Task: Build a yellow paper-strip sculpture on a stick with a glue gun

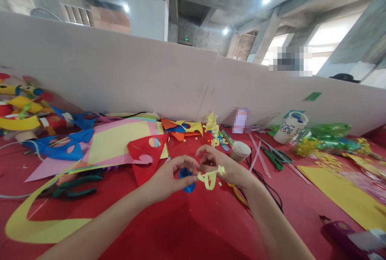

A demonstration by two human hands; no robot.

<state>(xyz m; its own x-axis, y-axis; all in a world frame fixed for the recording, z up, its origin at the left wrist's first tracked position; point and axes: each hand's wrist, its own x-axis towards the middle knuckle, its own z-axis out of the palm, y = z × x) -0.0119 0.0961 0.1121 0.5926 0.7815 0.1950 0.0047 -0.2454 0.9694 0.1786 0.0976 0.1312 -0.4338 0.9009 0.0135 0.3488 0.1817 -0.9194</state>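
My left hand is closed, thumb and fingers pinching the left end of a yellow paper cutout with looped strips and a small star at its right side. My right hand curls in from the right, its fingertips close to the left fingertips; what they grip is hidden. The star lies in front of the right hand's near side. A round blue piece shows beneath my left hand. Left of that lies a red cutout with a hole in it.
Stacked yellow and pink sheets, a blue cutout and green-handled pliers lie left. A paper cup, scissors and a yellow sheet are right. A purple glue gun lies front right. A white partition stands behind.
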